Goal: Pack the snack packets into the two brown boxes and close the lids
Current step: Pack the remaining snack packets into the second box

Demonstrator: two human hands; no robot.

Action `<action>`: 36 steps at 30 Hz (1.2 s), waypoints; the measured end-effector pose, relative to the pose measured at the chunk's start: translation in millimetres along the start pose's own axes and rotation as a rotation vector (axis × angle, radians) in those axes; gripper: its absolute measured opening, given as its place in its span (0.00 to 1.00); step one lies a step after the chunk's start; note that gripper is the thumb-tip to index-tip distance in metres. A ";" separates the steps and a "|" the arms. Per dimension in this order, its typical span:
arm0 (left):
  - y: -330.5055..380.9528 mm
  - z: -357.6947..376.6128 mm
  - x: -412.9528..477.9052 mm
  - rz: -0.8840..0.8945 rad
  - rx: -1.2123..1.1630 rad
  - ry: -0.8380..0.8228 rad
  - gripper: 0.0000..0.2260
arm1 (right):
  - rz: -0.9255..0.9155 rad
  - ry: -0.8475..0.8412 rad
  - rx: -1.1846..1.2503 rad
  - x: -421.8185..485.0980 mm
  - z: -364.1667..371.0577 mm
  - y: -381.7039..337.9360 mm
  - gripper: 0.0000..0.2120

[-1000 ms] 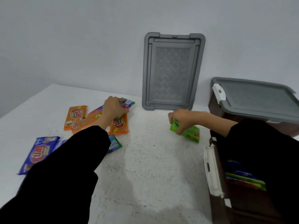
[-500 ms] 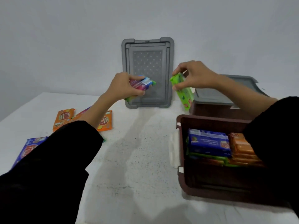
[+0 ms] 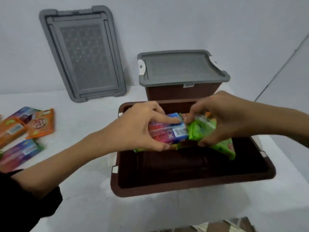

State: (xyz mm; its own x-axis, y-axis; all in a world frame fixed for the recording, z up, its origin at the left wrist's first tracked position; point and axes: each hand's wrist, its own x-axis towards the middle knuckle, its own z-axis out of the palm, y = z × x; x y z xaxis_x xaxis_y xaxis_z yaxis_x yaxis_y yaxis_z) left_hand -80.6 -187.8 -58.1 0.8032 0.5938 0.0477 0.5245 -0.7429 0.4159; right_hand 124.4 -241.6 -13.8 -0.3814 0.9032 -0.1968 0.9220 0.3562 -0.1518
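An open brown box (image 3: 192, 185) sits on the white table in front of me. My left hand (image 3: 138, 129) grips a pink and blue snack packet (image 3: 168, 133) over the box's far half. My right hand (image 3: 222, 118) holds a green snack packet (image 3: 209, 133) beside it, over the same box. Other packets lie under them inside the box, mostly hidden. A second brown box (image 3: 182, 92) stands behind, with its grey lid (image 3: 180, 67) on. Loose orange packets (image 3: 40, 124) and a pink and blue packet (image 3: 20, 153) lie on the table at the left.
A loose grey lid (image 3: 83, 54) leans against the white wall at the back left. The white table (image 3: 83, 190) runs to the left and toward me. Something striped shows at the bottom right edge.
Both hands have come down from in front of the leaning lid to the open box, each carrying its packet. The view has tilted down and shifted right.
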 end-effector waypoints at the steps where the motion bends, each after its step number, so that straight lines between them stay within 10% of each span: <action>1: 2.2 9.3 0.9 0.000 0.010 -0.041 0.27 | -0.017 -0.050 -0.038 -1.0 9.4 1.3 0.24; 19: 3.8 79.5 7.8 -0.015 0.304 -0.478 0.34 | -0.126 -0.436 -0.196 18.5 107.0 24.6 0.39; 36: 9.2 89.2 20.2 0.086 0.566 -0.431 0.22 | -0.099 -0.337 -0.464 20.6 115.0 19.8 0.24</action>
State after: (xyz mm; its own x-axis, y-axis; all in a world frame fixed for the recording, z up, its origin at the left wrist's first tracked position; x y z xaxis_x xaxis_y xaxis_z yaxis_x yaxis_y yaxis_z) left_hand -34.4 -210.2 -134.4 0.8272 0.4375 -0.3526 0.4263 -0.8974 -0.1135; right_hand 127.1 -243.4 -132.3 -0.3971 0.7615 -0.5123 0.7851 0.5710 0.2401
